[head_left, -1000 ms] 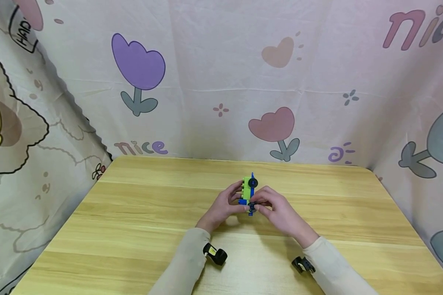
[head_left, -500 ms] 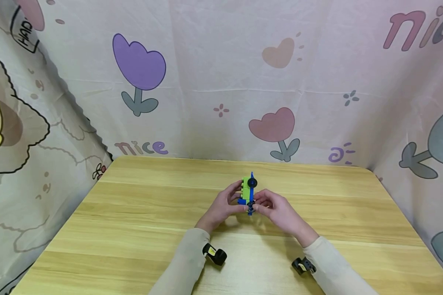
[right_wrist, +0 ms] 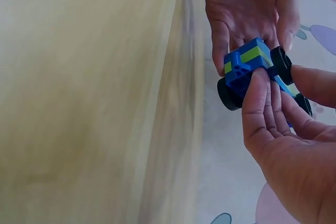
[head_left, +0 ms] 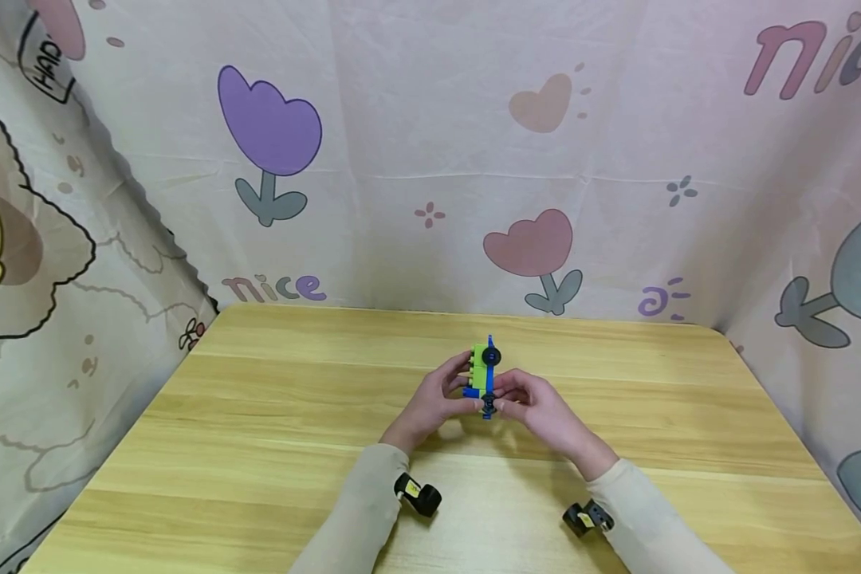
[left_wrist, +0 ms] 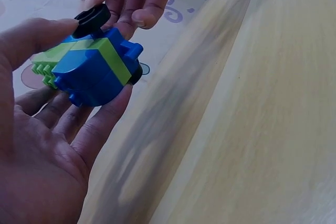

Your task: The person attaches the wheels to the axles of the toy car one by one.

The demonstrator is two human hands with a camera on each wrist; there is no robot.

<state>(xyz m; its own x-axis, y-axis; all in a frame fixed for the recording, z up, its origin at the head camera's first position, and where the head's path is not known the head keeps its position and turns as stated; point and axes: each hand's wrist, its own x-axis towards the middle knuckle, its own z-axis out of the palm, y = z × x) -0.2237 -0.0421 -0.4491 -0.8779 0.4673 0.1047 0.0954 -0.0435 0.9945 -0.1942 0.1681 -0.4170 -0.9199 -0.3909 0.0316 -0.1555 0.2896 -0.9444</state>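
A toy car [head_left: 479, 371] of lime-green and blue building blocks with black wheels is held up on its side over the table. My left hand [head_left: 432, 399] grips it from the left, thumb by a near wheel and fingers around the far side. In the left wrist view, that thumb touches a black wheel [left_wrist: 92, 20] beside the rounded blue block [left_wrist: 86, 77]. From the right, my right hand [head_left: 545, 410] pinches the car near the same end. The right wrist view shows its thumb against a wheel [right_wrist: 282, 65] and its fingertips at the blue underside.
A wooden table [head_left: 258, 399] lies under both hands. Behind it and at the sides hangs a printed cloth [head_left: 402, 119]. Black wrist cameras sit on both sleeves, the left camera [head_left: 418, 494] and the right camera [head_left: 587, 518].
The right hand's fingers have drawn back from the car's face to its right edge, and its thumb stays by the near wheel. The left hand and car have hardly moved.
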